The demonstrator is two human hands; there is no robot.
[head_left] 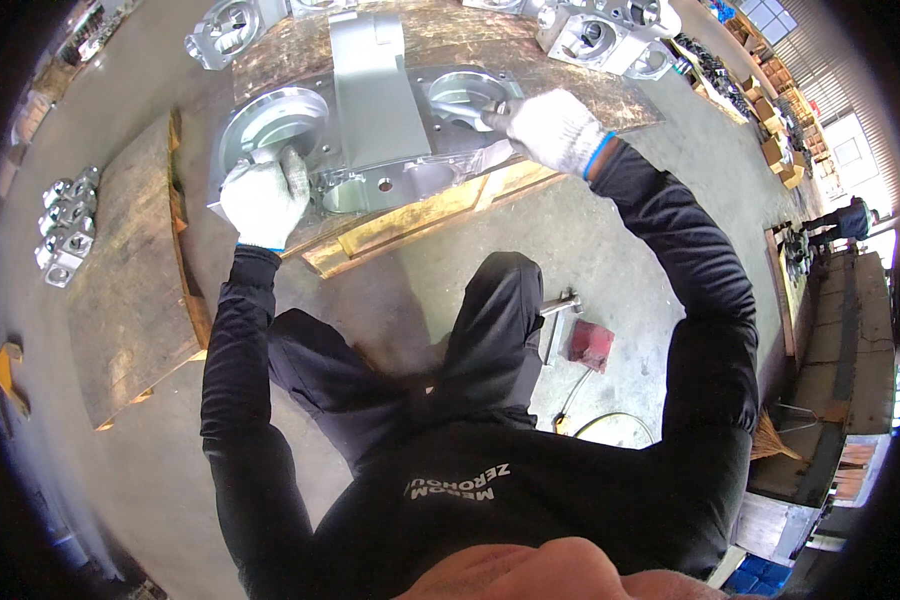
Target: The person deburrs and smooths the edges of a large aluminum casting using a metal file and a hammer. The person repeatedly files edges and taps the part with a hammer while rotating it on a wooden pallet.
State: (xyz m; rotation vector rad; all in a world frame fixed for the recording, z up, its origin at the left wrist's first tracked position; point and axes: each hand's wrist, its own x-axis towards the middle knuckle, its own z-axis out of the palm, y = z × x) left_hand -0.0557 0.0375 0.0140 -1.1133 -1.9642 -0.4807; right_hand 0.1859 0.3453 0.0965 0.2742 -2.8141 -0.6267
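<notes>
A large silvery metal casting [385, 105] lies on a wooden pallet, with a round bore at each end and a raised flat arm across its middle. White work gloves cover both hands. My left hand [267, 200] is closed at the near edge of the left bore [275, 118], its fingertips over the rim. At the right end, my right hand [558, 130] has its fingers curled together over the rim of the right bore [467, 90]. The fingertips there look grey, and part of the grip is hidden.
More castings stand at the far left [228, 28] and far right [600, 38] of the wooden pallet [440, 212]. Another wooden board [130, 270] lies left, beside several castings [67, 225]. A red pad [591, 345] with a cable is on the floor by my leg.
</notes>
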